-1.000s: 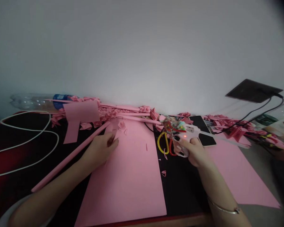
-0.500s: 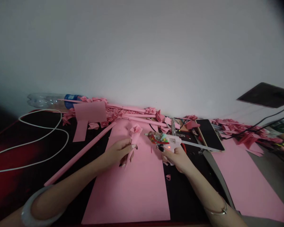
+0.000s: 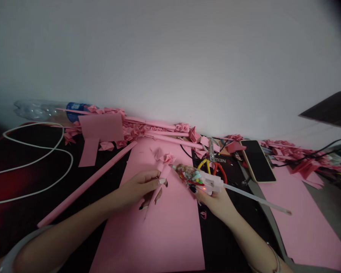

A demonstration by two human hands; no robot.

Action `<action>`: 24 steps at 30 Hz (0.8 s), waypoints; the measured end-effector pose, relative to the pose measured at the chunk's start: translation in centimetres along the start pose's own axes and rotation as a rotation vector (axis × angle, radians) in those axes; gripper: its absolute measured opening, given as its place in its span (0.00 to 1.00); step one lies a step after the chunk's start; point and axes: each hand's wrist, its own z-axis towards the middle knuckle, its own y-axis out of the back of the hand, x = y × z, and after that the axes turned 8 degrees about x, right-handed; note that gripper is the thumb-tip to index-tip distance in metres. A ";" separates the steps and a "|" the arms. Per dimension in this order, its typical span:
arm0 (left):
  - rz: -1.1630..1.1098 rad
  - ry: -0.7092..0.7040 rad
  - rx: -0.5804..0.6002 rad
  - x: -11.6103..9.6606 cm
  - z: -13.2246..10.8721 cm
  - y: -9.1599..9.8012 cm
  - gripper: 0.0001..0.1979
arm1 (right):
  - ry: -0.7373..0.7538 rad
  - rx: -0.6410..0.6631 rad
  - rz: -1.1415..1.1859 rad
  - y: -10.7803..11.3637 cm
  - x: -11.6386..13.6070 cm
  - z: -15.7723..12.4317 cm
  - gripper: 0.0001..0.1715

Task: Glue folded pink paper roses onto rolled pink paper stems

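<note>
My left hand (image 3: 152, 187) is closed around the stem of a pink paper flower (image 3: 167, 159), which it holds tilted above a large pink paper sheet (image 3: 159, 242). A glue gun (image 3: 211, 181) sits in my right hand (image 3: 213, 201), its orange light glowing and a white glue stick (image 3: 258, 198) jutting from its back. The gun's nozzle end is wrapped in multicoloured bits and points left. Its tip is at the flower's head, though I cannot tell whether they touch.
Pink paper tubes (image 3: 88, 184), folded flowers (image 3: 133, 132) and paper scraps lie along the wall. A clear plastic bottle (image 3: 41, 110) and a white cable (image 3: 71, 159) are at left. Red and yellow scissors handles (image 3: 220, 172), a phone (image 3: 258, 161) and another pink sheet (image 3: 309, 223) are at right.
The glue gun's tip has come up to the flower's head, closing the gap between them. The glue stick now slopes down more steeply. The view has shifted slightly.
</note>
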 end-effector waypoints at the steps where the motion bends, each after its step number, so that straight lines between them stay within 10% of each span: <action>1: 0.007 0.002 0.000 0.0 0.0 0.0 0.11 | 0.000 -0.001 -0.001 0.0 0.0 0.0 0.14; 24: 0.060 0.025 0.046 -0.2 0.2 0.2 0.12 | 0.040 0.054 -0.046 0.1 -0.7 0.0 0.15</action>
